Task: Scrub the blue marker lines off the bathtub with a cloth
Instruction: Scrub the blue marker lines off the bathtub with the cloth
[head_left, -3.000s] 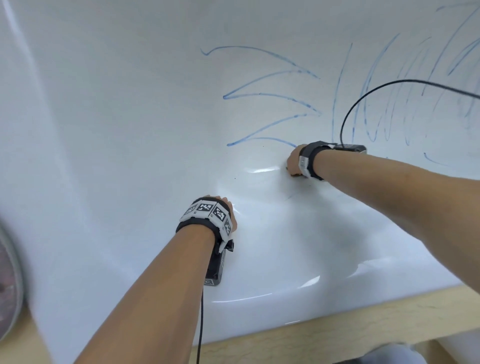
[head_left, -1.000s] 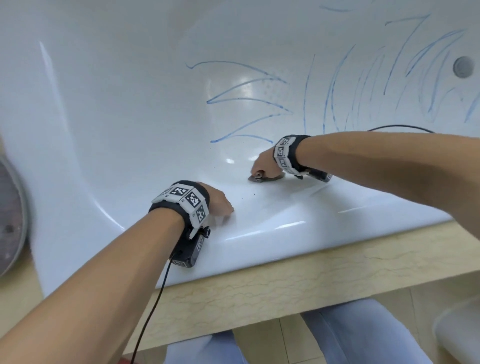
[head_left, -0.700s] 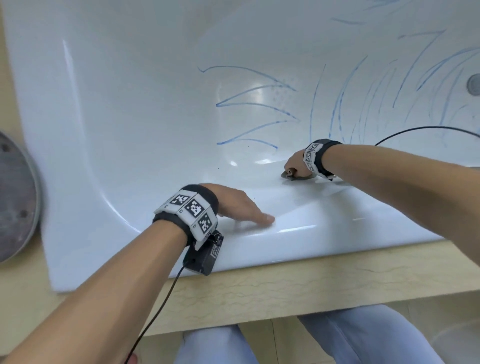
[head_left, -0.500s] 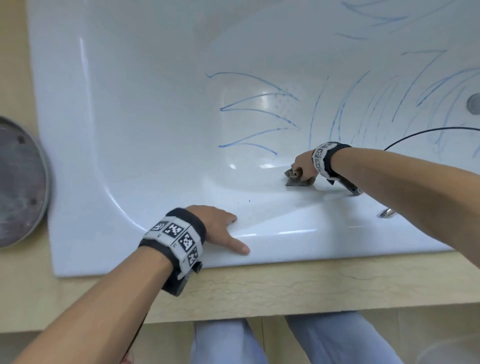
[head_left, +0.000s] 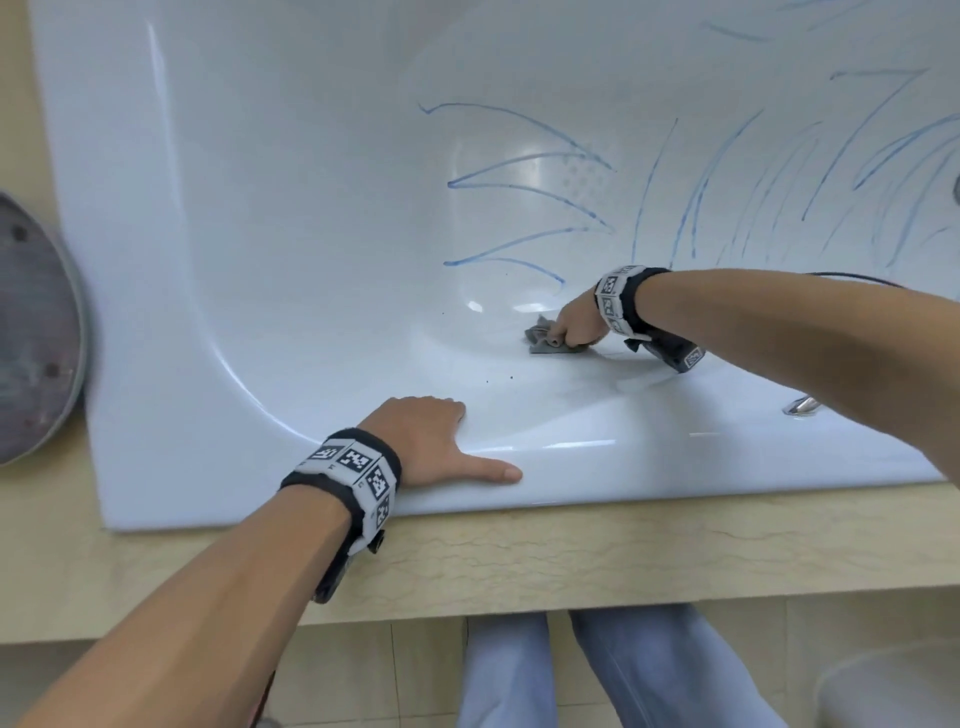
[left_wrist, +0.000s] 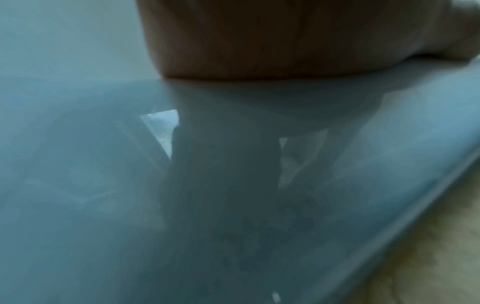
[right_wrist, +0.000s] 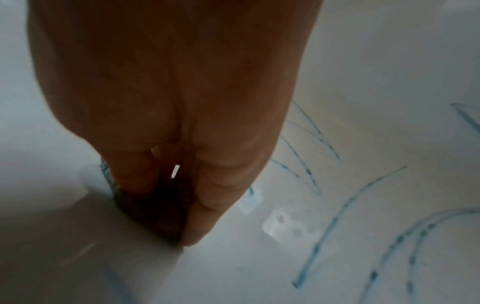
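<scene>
The bathtub fills the view from 9 to 3 o'clock; its glossy curved wall is the main hazard, since a wiping stroke on it can skid and leave streaks. The blue marker lines run from 12 to 2 o'clock, well apart from the cleared zone, so most of the task is judged outstanding. The left hand, at 6 o'clock, lies flat with fingers spread on the rim as a brace; if it slides, the body weight shifts forward. The right hand, at 3 o'clock, grips the small grey cloth bunched against the tub floor; a bunched cloth covers little area and may smear ink.
</scene>
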